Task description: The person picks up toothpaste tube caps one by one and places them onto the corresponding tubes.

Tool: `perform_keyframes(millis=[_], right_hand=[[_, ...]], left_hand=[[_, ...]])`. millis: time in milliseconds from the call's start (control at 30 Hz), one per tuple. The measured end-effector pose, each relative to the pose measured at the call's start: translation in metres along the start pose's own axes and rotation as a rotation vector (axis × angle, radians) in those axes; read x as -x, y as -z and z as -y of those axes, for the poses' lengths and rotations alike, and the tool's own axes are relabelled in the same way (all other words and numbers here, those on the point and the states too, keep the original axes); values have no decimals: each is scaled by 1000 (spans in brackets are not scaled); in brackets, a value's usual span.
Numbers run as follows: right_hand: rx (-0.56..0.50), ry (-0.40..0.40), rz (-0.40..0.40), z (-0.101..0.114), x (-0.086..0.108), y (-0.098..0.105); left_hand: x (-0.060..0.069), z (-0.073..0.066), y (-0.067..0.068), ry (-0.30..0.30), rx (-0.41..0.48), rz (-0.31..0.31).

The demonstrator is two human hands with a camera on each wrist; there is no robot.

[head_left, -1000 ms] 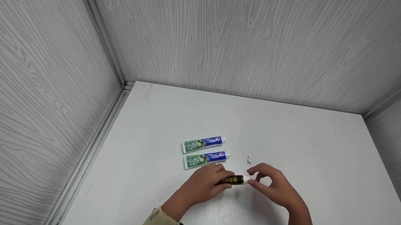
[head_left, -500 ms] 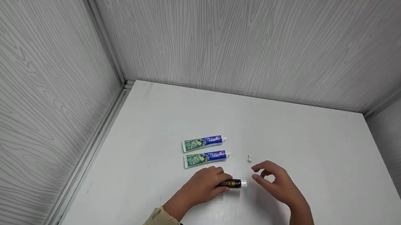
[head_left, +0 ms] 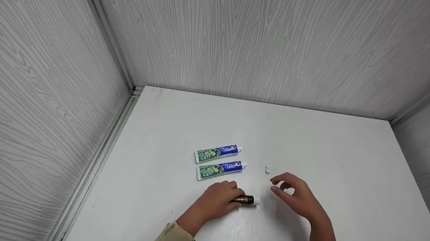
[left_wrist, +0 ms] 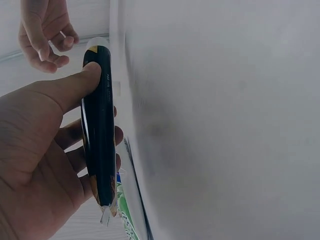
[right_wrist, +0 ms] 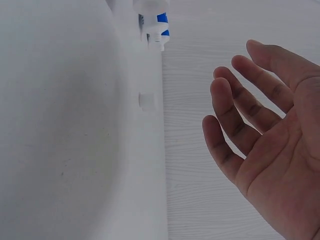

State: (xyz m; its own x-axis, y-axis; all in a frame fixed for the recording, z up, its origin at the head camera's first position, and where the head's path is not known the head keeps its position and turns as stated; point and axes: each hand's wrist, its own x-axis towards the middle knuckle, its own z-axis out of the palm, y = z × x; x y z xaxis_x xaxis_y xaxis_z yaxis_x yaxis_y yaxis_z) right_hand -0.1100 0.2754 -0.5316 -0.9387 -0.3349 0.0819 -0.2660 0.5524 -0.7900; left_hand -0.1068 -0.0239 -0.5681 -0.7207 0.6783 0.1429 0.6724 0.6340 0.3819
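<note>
My left hand [head_left: 213,201] grips a black toothpaste tube [head_left: 244,199] with gold lettering, its white end pointing right. In the left wrist view the thumb presses one side of the black tube [left_wrist: 100,125] and the fingers curl behind it. Whether the tube touches the table cannot be told. To its right, my right hand [head_left: 300,200] is held apart from it with loosely bent fingers. Nothing is in that palm [right_wrist: 280,165] in the right wrist view.
Two green-and-blue toothpaste tubes [head_left: 216,153] lie side by side beyond my left hand, nozzles to the right. Small white caps [head_left: 267,169] lie close together beyond my right hand. Grey wood-grain panels [head_left: 243,43] enclose the white table [head_left: 312,142] at the back and sides.
My right hand has come away from the tube's white end and moved slightly right. My left hand has shifted the black tube a little left and nearer the front.
</note>
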Motion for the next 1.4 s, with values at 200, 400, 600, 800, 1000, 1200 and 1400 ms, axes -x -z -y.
perform_keyframes(millis=[200,400,600,800,1000,1200,1400], right_hand=[[7,0,-2,-2,0,-1],[4,-11,-11,0,-2,0],[8,-16,-11,-3,-3,-2],[24,-44,-8,-7,-6,-2],[52,-108,-56,-9,-8,-3],[56,-148,-85,-12,-13,-2],[79,-173,-95,-20,-18,-3]], left_hand=[[0,3,-3,5,-14,19],[0,5,-5,32,-9,33],[0,6,-7,53,-9,36],[0,6,-5,69,5,37],[0,6,-2,66,15,1],[-3,9,3,77,74,-39],[-5,13,8,102,154,-105]])
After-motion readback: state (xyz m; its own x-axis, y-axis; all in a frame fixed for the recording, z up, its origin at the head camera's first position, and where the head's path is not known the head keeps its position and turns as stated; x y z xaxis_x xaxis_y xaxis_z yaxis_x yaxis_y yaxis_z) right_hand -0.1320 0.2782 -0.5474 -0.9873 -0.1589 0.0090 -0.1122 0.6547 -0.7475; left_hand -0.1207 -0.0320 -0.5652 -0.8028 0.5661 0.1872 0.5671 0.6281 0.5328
